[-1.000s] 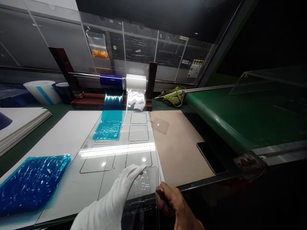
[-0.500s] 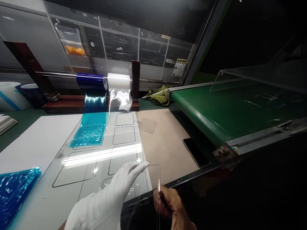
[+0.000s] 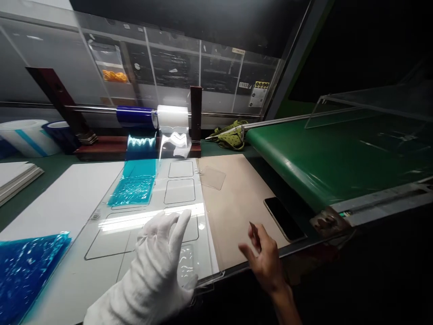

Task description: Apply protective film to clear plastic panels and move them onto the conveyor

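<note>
My left hand (image 3: 152,266), in a white glove, is above the outlined clear sheet (image 3: 111,243), thumb and fingers curved around a see-through plate. The clear plate (image 3: 222,273) shows only as a faint edge by the thumb, so its full outline is hard to make out. My bare right hand (image 3: 265,257) is off to the right, over the front edge of the tan board (image 3: 233,216). Its fingers are apart, slightly blurred, and hold nothing I can make out. Another thin clear piece (image 3: 214,178) lies on the tan board.
A wooden stand (image 3: 196,115) carries a blue film roll (image 3: 135,116) and a clear film roll (image 3: 173,116). Blue film pieces (image 3: 34,266) lie at left. A phone (image 3: 284,219) is on the board's right, beside a green conveyor belt (image 3: 321,158). White sheets (image 3: 18,178) are stacked at far left.
My right hand has let go of the clear plate and moved right and up. My left hand has turned and spread its thumb from its fingers. The view has shifted slightly.
</note>
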Tool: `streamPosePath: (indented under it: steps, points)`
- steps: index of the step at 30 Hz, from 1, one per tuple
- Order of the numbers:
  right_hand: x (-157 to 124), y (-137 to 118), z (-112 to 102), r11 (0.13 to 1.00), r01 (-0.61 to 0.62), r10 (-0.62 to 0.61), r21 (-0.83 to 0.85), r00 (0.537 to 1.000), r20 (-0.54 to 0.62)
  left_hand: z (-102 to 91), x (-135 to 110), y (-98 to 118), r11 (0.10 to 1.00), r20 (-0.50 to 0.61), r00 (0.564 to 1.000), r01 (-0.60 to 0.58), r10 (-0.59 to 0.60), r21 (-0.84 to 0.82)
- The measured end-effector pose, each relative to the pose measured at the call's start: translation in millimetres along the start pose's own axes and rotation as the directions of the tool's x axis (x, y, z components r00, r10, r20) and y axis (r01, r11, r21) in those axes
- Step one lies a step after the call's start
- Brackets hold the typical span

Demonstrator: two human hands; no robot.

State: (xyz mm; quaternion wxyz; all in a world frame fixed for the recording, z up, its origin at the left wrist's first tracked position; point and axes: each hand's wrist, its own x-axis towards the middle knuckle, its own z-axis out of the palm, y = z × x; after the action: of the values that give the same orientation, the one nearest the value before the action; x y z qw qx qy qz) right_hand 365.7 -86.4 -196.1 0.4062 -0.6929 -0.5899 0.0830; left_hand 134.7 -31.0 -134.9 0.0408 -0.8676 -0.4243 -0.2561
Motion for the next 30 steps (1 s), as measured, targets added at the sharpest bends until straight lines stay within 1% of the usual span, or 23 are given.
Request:
streamPosePath:
  steps: [1, 2, 3, 4, 5, 6, 7, 8, 9, 10, 11, 12, 13, 14, 15, 17, 18, 20, 21, 23, 26, 29, 30]
  points:
    - [12.5, 11.6, 1.2, 0.989, 0.019, -0.012, -0.145, 0.999, 0.05, 0.5, -5.7, -2.2, 0.996, -0.023, 0.996, 0.081, -0.081, -0.026]
    - [24.7, 22.6, 4.0, 0.97, 0.042, -0.021, -0.238, 0.996, 0.09, 2.0, -12.9, -6.0, 0.975, -0.009, 0.981, 0.189, -0.191, -0.118]
    - [35.6, 31.9, 7.8, 0.954, 0.067, -0.032, -0.293, 0.992, 0.123, 3.9, -21.1, -11.4, 0.909, 0.066, 0.951, 0.308, -0.302, -0.282]
    - [44.5, 38.7, 12.1, 0.946, 0.097, -0.054, -0.308, 0.988, 0.147, 5.9, -29.9, -17.7, 0.748, 0.21, 0.904, 0.426, -0.373, -0.509]
    - [51.2, 42.1, 16.1, 0.944, 0.127, -0.079, -0.304, 0.983, 0.164, 7.8, -38.7, -24.3, 0.474, 0.389, 0.848, 0.526, -0.361, -0.706]
    - [55.4, 41.8, 19.4, 0.939, 0.157, -0.106, -0.305, 0.978, 0.179, 9.4, -46.7, -30.5, 0.142, 0.543, 0.796, 0.59, -0.267, -0.795]
    - [57.3, 37.4, 21.3, 0.934, 0.19, -0.138, -0.302, 0.973, 0.187, 10.8, -53.5, -35.4, -0.159, 0.633, 0.763, 0.614, -0.13, -0.773]
    - [57.0, 29.0, 21.9, 0.929, 0.229, -0.177, -0.292, 0.965, 0.193, 11.9, -58.7, -38.6, -0.371, 0.66, 0.751, 0.61, -0.01, -0.7]
    - [55.1, 16.9, 21.1, 0.921, 0.278, -0.229, -0.272, 0.953, 0.201, 12.9, -62.0, -40.0, -0.513, 0.66, 0.748, 0.593, 0.066, -0.621]
    - [52.2, 1.8, 19.4, 0.909, 0.339, -0.291, -0.242, 0.933, 0.213, 14.0, -63.5, -39.8, -0.615, 0.658, 0.746, 0.569, 0.105, -0.546]
    - [48.7, -15.4, 17.2, 0.889, 0.41, -0.362, -0.203, 0.902, 0.236, 15.1, -63.6, -38.2, -0.704, 0.654, 0.745, 0.533, 0.128, -0.469]
    - [45.3, -33.7, 15.1, 0.861, 0.485, -0.435, -0.155, 0.859, 0.268, 16.2, -62.6, -35.7, -0.797, 0.64, 0.752, 0.479, 0.157, -0.368]
    - [42.4, -51.9, 13.7, 0.826, 0.553, -0.501, -0.108, 0.808, 0.309, 17.3, -61.0, -32.9, -0.868, 0.626, 0.76, 0.419, 0.174, -0.266]
    - [40.2, -69.0, 13.3, 0.79, 0.609, -0.552, -0.067, 0.755, 0.353, 18.2, -59.1, -30.2, -0.915, 0.617, 0.766, 0.361, 0.181, -0.18]
    - [38.8, -84.0, 14.2, 0.757, 0.652, -0.589, -0.034, 0.705, 0.395, 18.8, -57.1, -27.7, -0.94, 0.609, 0.772, 0.318, 0.184, -0.12]
    - [38.0, -105.7, 19.5, 0.708, 0.707, -0.625, 0.002, 0.625, 0.467, 19.3, -53.0, -24.3, -0.951, 0.588, 0.786, 0.296, 0.191, -0.087]
    - [38.2, -112.3, 23.2, 0.69, 0.723, -0.633, 0.01, 0.597, 0.493, 19.3, -50.9, -23.4, -0.951, 0.57, 0.798, 0.298, 0.198, -0.087]
    - [39.0, -117.9, 30.9, 0.672, 0.74, -0.638, 0.012, 0.571, 0.516, 19.4, -46.4, -22.9, -0.946, 0.526, 0.823, 0.31, 0.216, -0.096]
    - [39.7, -118.0, 34.2, 0.671, 0.741, -0.639, 0.009, 0.572, 0.513, 19.5, -44.1, -23.2, -0.943, 0.509, 0.832, 0.315, 0.22, -0.108]
    - [42.3, -115.0, 38.7, 0.683, 0.73, -0.635, -0.001, 0.594, 0.493, 19.3, -40.2, -24.3, -0.93, 0.52, 0.828, 0.333, 0.208, -0.158]
    - [51.7, -106.6, 41.2, 0.71, 0.702, -0.608, -0.043, 0.644, 0.465, 16.9, -41.3, -25.5, -0.896, 0.58, 0.789, 0.388, 0.203, -0.216]
    - [66.4, -95.6, 44.7, 0.728, 0.672, -0.559, -0.136, 0.697, 0.45, 11.8, -55.0, -22.4, -0.867, 0.616, 0.741, 0.464, 0.267, -0.183]
    - [71.3, -91.6, 47.1, 0.727, 0.666, -0.542, -0.166, 0.706, 0.456, 10.1, -61.5, -20.1, -0.854, 0.622, 0.724, 0.493, 0.298, -0.165]
